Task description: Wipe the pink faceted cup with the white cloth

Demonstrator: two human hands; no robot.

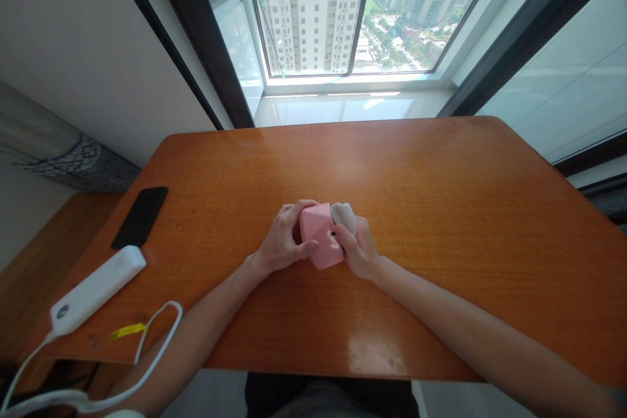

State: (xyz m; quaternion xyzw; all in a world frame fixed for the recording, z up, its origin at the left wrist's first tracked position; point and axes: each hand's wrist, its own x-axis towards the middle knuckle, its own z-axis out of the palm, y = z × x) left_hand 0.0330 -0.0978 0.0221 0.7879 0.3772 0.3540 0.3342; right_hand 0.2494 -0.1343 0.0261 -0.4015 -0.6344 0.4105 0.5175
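Between my hands, above the middle of the wooden table, is a small pink box-shaped object point(319, 235) with flat faces; its exact kind does not show. My left hand point(289, 238) grips its left side, thumb along the front and fingers over the top. A crumpled light grey cloth point(344, 216) bunches out of my right hand point(360, 248), which is closed around it. The right thumb presses at the pink object's right side, beside a small dark spot. The right fingers are mostly hidden behind the cloth and the object.
On the left of the wooden table point(441, 209) lie a black phone point(140, 217) and a white power strip point(98, 290). Its white cable point(164, 346) with a yellow tag point(128, 331) loops over near my left forearm. A window point(350, 13) stands beyond the far edge.
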